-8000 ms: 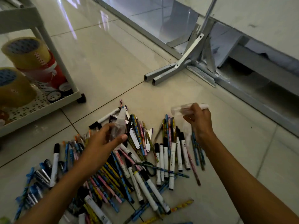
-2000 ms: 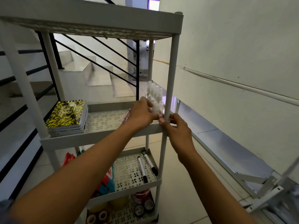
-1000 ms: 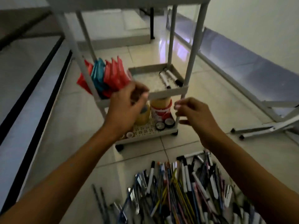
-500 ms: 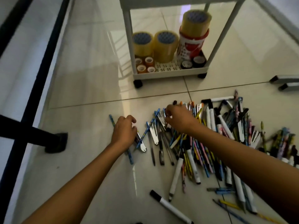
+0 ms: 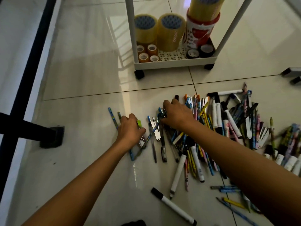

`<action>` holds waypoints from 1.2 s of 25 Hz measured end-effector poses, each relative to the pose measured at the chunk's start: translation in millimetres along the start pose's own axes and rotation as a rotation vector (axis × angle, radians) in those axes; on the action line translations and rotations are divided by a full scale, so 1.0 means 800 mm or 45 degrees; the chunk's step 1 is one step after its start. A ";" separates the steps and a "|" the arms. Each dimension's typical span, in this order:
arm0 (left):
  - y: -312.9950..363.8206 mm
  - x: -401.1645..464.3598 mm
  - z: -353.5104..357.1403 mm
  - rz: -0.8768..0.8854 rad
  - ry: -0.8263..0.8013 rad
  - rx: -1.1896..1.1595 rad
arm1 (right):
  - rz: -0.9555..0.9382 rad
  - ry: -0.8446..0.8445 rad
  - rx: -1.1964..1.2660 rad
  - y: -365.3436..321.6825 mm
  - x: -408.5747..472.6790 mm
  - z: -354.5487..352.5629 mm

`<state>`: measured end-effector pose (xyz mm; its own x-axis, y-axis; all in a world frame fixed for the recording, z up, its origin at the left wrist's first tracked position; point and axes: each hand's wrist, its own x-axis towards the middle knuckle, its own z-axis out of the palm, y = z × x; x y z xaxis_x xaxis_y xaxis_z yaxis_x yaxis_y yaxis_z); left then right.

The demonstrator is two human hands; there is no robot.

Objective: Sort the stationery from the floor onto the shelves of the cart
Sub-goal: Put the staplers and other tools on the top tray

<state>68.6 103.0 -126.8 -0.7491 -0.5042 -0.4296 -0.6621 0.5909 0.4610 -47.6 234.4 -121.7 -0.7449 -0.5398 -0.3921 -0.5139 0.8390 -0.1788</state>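
A pile of stationery (image 5: 228, 128) lies on the tiled floor: pens, pencils, white markers and silver cutters. My left hand (image 5: 130, 131) is at the pile's left edge, fingers curled around a green-tipped cutter (image 5: 139, 123). My right hand (image 5: 177, 116) rests on the pile's near-left part, its fingers pinching a blue-topped pen (image 5: 161, 111). The white cart's bottom shelf (image 5: 175, 63) stands just beyond, holding big tape rolls (image 5: 171, 30), small tape rolls (image 5: 147, 53) and a red tin (image 5: 200, 32). The upper shelves are out of view.
A lone white marker (image 5: 173, 207) lies on the floor nearest to me. A black railing post foot (image 5: 50, 136) stands at the left. Grey metal legs (image 5: 291, 74) poke in at the right edge. Bare tile stretches left of the pile.
My view swung from the cart's shelves down to the floor pile. Both hands dropped onto the pile's left part and have since curled onto items there.
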 end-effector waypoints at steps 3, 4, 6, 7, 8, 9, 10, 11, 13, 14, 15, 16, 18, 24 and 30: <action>0.004 0.001 -0.010 0.025 0.062 -0.190 | 0.009 0.116 0.012 0.000 -0.005 0.006; 0.006 0.004 -0.011 0.035 0.082 -0.216 | 0.014 0.130 0.037 0.000 -0.007 0.007; 0.011 0.012 -0.008 0.028 0.100 -0.234 | 0.036 0.143 0.135 0.002 -0.010 0.007; 0.014 0.018 -0.005 0.001 0.092 -0.219 | 0.054 0.159 0.204 0.003 -0.012 0.006; 0.017 0.023 -0.001 -0.025 0.084 -0.184 | 0.073 0.188 0.279 0.005 -0.015 0.005; 0.020 0.027 0.004 -0.041 0.084 -0.146 | 0.091 0.229 0.359 0.007 -0.019 0.004; 0.021 0.030 0.009 -0.037 0.095 -0.112 | 0.111 0.270 0.452 0.009 -0.023 0.003; 0.024 0.031 0.014 -0.021 0.100 -0.094 | 0.131 0.307 0.561 0.011 -0.028 0.001; 0.031 0.029 0.021 0.005 0.087 -0.130 | 0.189 0.354 0.815 0.018 -0.036 -0.006; 0.033 0.028 0.025 0.004 0.071 -0.180 | 0.228 0.350 0.958 0.024 -0.039 -0.010; 0.035 0.027 0.028 0.005 0.053 -0.220 | 0.279 0.333 1.111 0.030 -0.041 -0.014; 0.037 0.027 0.031 0.019 0.047 -0.231 | 0.338 0.316 1.270 0.038 -0.042 -0.016; 0.036 0.026 0.033 0.043 0.088 -0.234 | 0.455 0.311 1.568 0.051 -0.042 -0.021; 0.035 0.039 0.013 0.089 0.323 -0.292 | 0.579 0.418 1.854 0.088 -0.021 -0.049; 0.045 0.025 0.040 0.209 0.079 0.083 | 0.518 0.482 0.906 0.122 0.031 -0.063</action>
<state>30.2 134.4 -143.9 -0.8483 -0.4343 -0.3029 -0.5294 0.7072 0.4687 -137.4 299.8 -103.6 -0.9665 -0.0728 -0.2463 0.1112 0.7460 -0.6566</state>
